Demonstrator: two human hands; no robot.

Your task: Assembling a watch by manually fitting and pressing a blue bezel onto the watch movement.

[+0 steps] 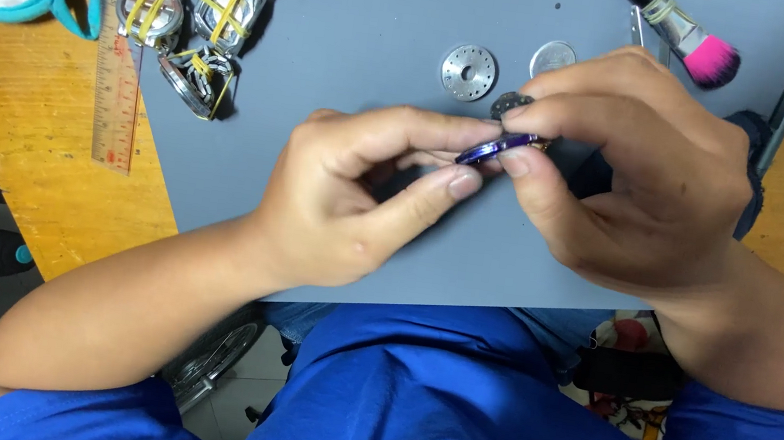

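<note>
Both hands meet over the grey mat (386,38) on the wooden desk (15,90). A small blue disc (494,147), seen almost edge-on and tilted, is held between them above the mat. The right hand (639,182) pinches its right end, with the thumb beneath and the forefinger on top; the remaining fingers (591,90) curl over it. The left hand (355,195) meets the disc's left end, with the forefinger tip touching the edge and the thumb extended just below; whether the thumb touches the disc cannot be told. Just behind the right fingertips, a dark round part (509,103) lies on the mat, partly hidden. Beyond it are a perforated metal disc (468,72) and a plain silver disc (553,58), near each other but apart. A pink-tipped brush (689,32) lies at the far right of the mat. At far left, several metal cases bound with yellow bands (201,23) sit beside a ruler (115,93).
</note>
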